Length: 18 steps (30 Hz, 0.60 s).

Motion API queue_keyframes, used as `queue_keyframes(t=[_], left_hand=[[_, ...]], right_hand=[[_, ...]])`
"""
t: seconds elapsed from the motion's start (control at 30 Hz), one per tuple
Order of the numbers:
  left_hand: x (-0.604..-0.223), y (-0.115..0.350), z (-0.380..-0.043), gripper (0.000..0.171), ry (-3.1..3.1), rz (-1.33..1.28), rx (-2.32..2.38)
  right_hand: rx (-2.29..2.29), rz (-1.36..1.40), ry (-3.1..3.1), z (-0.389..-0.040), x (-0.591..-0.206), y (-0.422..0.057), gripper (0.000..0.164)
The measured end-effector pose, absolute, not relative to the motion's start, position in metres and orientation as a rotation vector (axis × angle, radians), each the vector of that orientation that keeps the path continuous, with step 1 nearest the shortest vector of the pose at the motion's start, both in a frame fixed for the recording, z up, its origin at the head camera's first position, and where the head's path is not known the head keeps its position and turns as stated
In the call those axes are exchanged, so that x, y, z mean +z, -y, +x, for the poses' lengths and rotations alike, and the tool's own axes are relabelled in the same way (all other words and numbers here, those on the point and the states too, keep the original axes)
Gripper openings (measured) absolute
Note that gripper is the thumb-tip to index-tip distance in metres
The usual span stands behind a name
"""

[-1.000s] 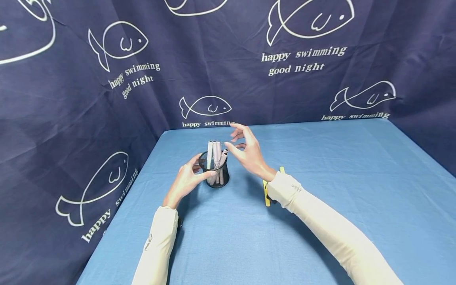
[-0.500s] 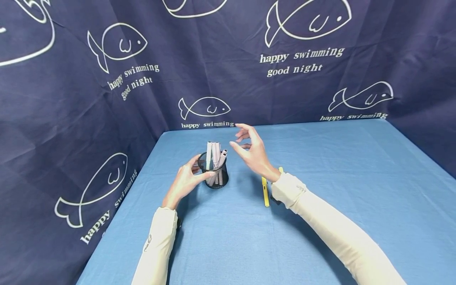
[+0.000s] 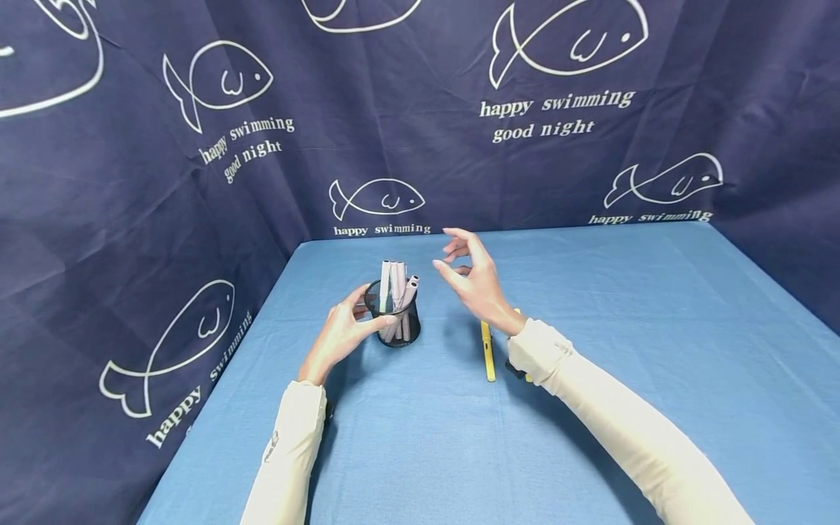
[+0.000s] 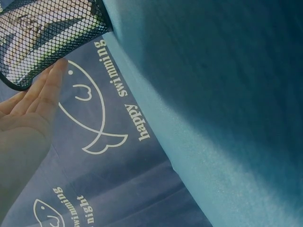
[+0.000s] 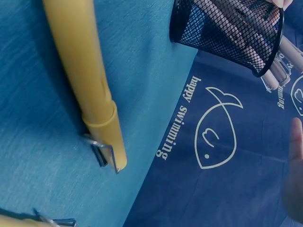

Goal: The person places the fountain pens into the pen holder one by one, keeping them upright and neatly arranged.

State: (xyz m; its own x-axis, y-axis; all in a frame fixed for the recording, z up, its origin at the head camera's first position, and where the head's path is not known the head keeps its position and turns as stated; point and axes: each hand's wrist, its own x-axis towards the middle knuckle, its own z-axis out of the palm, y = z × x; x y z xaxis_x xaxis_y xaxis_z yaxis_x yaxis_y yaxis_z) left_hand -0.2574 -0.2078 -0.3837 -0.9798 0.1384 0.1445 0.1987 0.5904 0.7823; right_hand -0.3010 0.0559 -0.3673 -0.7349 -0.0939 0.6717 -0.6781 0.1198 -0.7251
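Observation:
A black mesh pen holder (image 3: 408, 332) stands on the table with several pale pens (image 3: 398, 281) upright or leaning in it. My left hand (image 3: 341, 332) holds it from the left, thumb across the near side at the rim, fingers around the far side. In the left wrist view, those fingers (image 4: 45, 94) lie along the mesh. To the right of the holder my right hand (image 3: 475, 281) is raised, fingers loosely bent and holding nothing. Below its wrist lies a yellow pen (image 3: 488, 354); the right wrist view shows its metal clip (image 5: 106, 151).
Another yellow pen (image 5: 16, 222) lies beside the first, mostly hidden under the right sleeve in the head view. Blue cloth (image 3: 407, 437) covers the table. A dark curtain (image 3: 394, 109) with fish drawings rises along the back and sides.
My right hand has drawn away from the pens to the right, uncovering more of the yellow pen. My left hand keeps its place on the pen holder.

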Motion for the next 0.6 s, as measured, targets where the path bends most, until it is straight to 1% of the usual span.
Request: queue_keyframes(t=[0.4,0.6], left_hand=[[-0.383,0.208,-0.256,0.093,2.759,-0.27,-1.347],[-0.384,0.208,-0.257,0.092,2.755,-0.271,-1.352]], right_hand=[[1.651,0.698,1.981,-0.299,-0.366,-0.066,0.053],[1.643,0.713,1.975,-0.279,-0.346,-0.071,0.049]])
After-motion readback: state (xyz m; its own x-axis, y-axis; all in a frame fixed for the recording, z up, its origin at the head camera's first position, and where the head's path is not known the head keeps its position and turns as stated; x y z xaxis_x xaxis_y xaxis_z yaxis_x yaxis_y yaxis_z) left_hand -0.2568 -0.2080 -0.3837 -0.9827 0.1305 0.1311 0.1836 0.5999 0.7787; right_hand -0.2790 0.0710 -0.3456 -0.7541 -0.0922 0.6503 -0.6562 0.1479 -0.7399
